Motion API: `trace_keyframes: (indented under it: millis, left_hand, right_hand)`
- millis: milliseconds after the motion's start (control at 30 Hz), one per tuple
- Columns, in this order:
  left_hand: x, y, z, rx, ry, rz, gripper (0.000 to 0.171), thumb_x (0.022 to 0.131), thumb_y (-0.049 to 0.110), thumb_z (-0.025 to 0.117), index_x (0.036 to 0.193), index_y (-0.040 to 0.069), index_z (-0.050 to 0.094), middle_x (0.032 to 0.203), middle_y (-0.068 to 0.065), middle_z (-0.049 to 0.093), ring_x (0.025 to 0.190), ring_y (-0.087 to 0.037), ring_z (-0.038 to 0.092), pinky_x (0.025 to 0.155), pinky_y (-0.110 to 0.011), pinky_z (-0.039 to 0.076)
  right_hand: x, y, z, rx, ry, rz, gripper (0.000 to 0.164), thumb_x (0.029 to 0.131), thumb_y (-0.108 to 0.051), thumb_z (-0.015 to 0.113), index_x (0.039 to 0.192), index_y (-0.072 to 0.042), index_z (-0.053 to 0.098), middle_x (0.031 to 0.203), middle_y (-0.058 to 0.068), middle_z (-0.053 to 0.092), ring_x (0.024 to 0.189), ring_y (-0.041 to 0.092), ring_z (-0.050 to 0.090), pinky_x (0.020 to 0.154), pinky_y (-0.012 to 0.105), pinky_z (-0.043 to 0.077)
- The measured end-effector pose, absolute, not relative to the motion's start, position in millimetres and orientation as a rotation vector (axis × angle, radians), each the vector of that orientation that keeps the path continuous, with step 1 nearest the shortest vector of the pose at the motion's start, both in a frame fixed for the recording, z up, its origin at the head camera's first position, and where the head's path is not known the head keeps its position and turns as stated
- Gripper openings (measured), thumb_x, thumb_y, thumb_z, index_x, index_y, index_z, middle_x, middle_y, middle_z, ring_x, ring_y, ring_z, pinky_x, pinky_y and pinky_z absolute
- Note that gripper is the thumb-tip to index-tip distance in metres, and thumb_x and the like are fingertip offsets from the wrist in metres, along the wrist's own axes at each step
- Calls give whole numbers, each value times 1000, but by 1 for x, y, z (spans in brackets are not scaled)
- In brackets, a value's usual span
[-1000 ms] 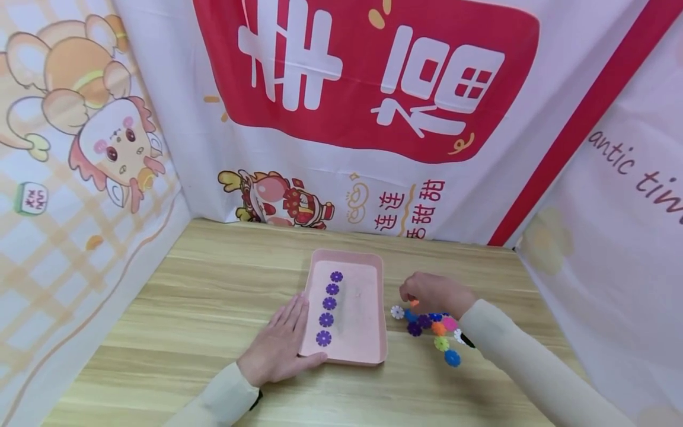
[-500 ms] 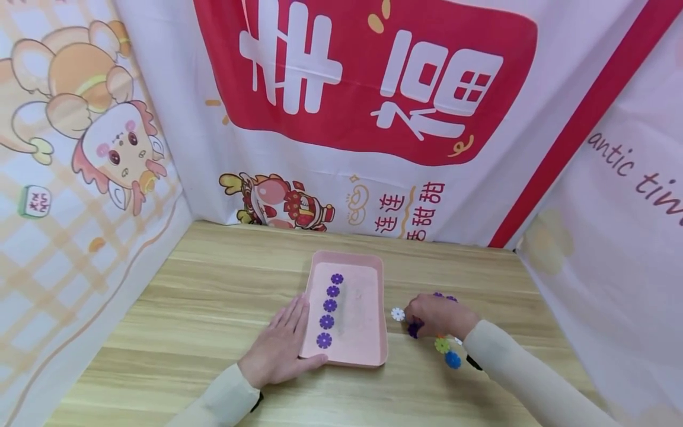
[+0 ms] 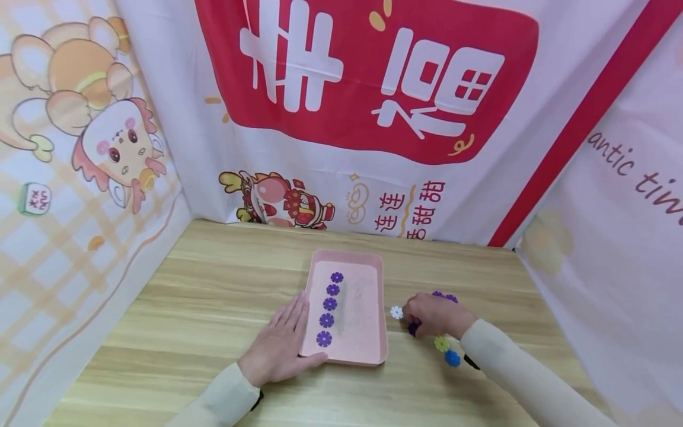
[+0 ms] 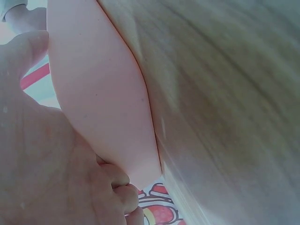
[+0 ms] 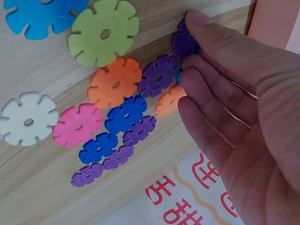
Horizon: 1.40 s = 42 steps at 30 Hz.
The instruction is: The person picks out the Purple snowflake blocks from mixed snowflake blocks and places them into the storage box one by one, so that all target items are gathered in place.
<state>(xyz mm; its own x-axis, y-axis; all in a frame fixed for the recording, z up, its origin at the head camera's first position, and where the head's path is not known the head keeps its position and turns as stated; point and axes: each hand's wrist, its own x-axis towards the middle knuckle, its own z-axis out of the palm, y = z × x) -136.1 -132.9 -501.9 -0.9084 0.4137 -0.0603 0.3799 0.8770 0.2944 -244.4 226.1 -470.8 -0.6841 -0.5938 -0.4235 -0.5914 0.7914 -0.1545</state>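
Note:
My right hand (image 3: 434,313) reaches down to a scatter of notched plastic snowflake discs on the table. In the right wrist view its thumb and index finger pinch a dark purple snowflake disc (image 5: 183,41), partly hidden by the fingers. Close by lie another dark purple disc (image 5: 159,76) and two orange ones. A white disc (image 3: 396,312) sits just left of the hand. My left hand (image 3: 277,347) lies with straight fingers along the left rim of a pink tray (image 3: 380,332), thumb at the near corner. Inside, several purple discs (image 3: 329,304) form a column.
Further discs lie under and around the right hand: lime green (image 5: 104,33), light blue (image 3: 452,357), pink (image 5: 78,125), white (image 5: 29,119), dark blue (image 5: 125,114) and lighter purple (image 5: 139,131). Printed cloth (image 3: 373,166) hangs along the back edge of the wooden table (image 3: 240,267).
My right hand has come down and nearer, onto the dark purple disc, leaving lighter purple discs visible behind it. In the last half second it barely shifts. The left hand and tray stay put.

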Motion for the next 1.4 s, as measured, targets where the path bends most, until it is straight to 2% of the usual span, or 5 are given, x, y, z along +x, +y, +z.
trace_keyframes:
  millis: [400,633,933,1400]
  left_hand:
    - [-136,-133,-503,633,2925,409,114,96,76,54,166,-7,17,176,-25,10,164,-42,15,134,-56,22]
    - [-135,-132,-503,645,2940,398,113,97,75,54,165,-8,18,176,-26,11,164,-42,16,134,-57,22]
    - [-133,-132,-502,657,2942,391,113,97,74,54,164,-9,19,175,-27,13,164,-43,17,133,-57,22]
    - [-135,-131,-503,643,2937,390,113,97,75,54,165,-8,18,176,-26,11,164,-42,15,134,-57,21]
  right_hand:
    - [-245,228,-471,-856,2529,-67,22,84,-16,91,89,-20,70,88,-9,70,78,6,57,80,26,57]
    - [-248,233,-468,-891,2537,-46,16,89,-13,86,87,-23,74,85,-12,71,76,3,60,77,24,59]
    - [-254,240,-451,-987,2520,-189,7,96,-10,78,92,-16,77,84,-9,72,73,5,60,73,21,59]
    - [-264,237,-418,-1069,2554,-305,10,101,-14,73,92,-19,75,85,-6,73,72,4,60,76,19,59]
